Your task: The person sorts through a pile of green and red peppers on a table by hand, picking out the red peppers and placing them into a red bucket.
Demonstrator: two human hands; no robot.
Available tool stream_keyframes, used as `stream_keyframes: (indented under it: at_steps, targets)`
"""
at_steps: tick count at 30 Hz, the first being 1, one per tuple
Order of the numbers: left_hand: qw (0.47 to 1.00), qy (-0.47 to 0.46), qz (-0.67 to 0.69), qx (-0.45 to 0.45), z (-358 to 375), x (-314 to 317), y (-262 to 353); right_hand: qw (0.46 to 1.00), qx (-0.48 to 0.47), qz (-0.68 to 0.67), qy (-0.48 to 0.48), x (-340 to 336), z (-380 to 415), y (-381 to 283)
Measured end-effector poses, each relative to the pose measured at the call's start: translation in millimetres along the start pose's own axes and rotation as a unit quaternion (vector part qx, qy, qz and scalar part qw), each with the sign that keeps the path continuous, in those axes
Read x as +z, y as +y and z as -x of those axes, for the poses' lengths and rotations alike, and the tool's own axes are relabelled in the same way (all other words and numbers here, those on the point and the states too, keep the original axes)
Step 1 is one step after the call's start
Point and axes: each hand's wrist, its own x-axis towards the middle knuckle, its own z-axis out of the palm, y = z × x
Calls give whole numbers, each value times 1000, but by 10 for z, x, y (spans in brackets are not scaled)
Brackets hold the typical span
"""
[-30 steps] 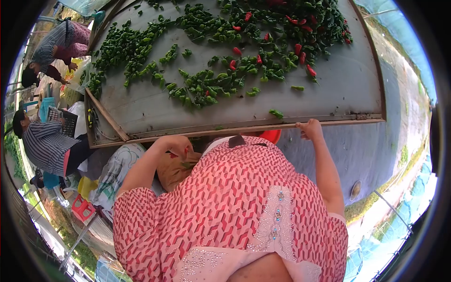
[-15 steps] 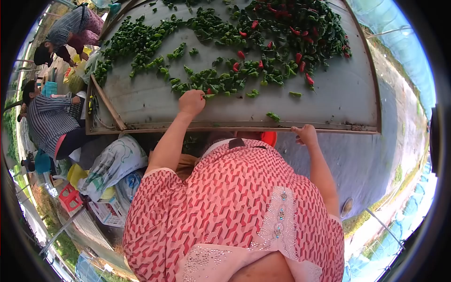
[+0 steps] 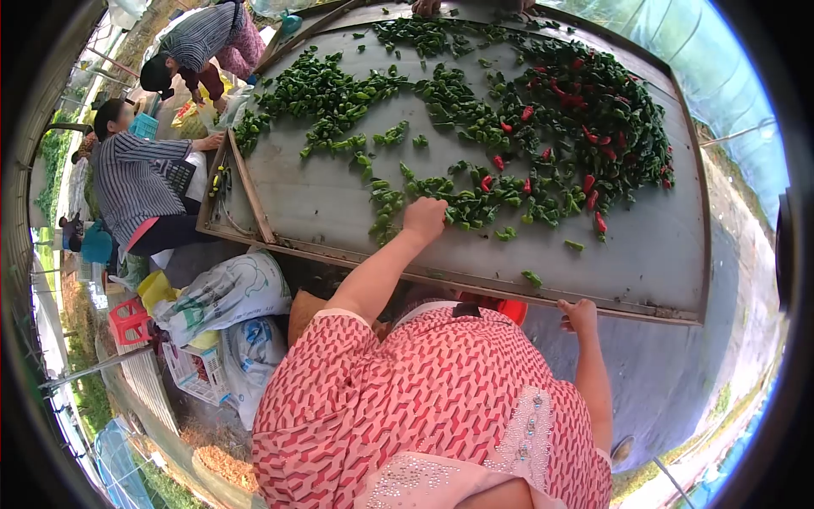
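Since half a second ago, left hand has pushed farther across the tabletop, arm stretched toward 12 o'clock, fingers curled down onto the green peppers; whether it grips any I cannot tell. Right hand clenches the tabletop's near edge at 3 o'clock, elbow bent. Red peppers lie scattered at 1 o'clock.

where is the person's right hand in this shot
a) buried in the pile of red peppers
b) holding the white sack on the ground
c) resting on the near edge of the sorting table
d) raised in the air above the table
c) the right hand sits on the near rim of the sorting table, while the left hand reaches out into the green peppers.
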Motion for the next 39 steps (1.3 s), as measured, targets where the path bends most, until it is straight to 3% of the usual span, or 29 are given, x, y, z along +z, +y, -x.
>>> stream_keyframes:
  at_steps: [9, 12, 14, 16, 19, 20, 23, 24, 26, 29, 32, 39]
  targets:
    - [997, 13, -13, 78, 86, 210, -165, 1000, 13, 0, -6, -46, 117, -31]
    - [979, -26, 186, -81, 216, -203, -16, 1000, 15, 0, 0, -36, 92, -40]
    - [859, -55, 491, -134, 174, -81, -405, 1000, 3, -14, 10, -18, 106, -14]
    - [636, -119, 739, -188, 149, -221, -611, 1000, 9, -15, 11, -14, 83, 12]
    - [522, -67, 831, -179, 28, -505, -585, 1000, 4, 28, 11, -26, 97, -34]
    - [555, -68, 811, -174, -48, -536, -554, 999, 2, 51, 11, -38, 138, -56]
    - [660, -67, 731, -161, -417, -658, -363, 957, -57, 284, 16, 24, 265, -310]
    - [703, -79, 691, -146, -580, -589, -313, 951, -95, 294, 17, 59, 330, -474]
    - [783, -102, 603, -111, -985, -421, -225, 935, -168, 311, 19, 176, 414, -871]
    - [863, -171, 464, -101, -1405, -183, 132, 943, -249, 205, 79, 454, 114, -1266]
    - [983, -122, 134, -23, -1535, 31, 473, 943, -267, 155, 125, 543, -176, -1753]
    - [993, -120, -11, 10, -1409, 148, 715, 910, -297, 216, 196, 598, -982, -2447]
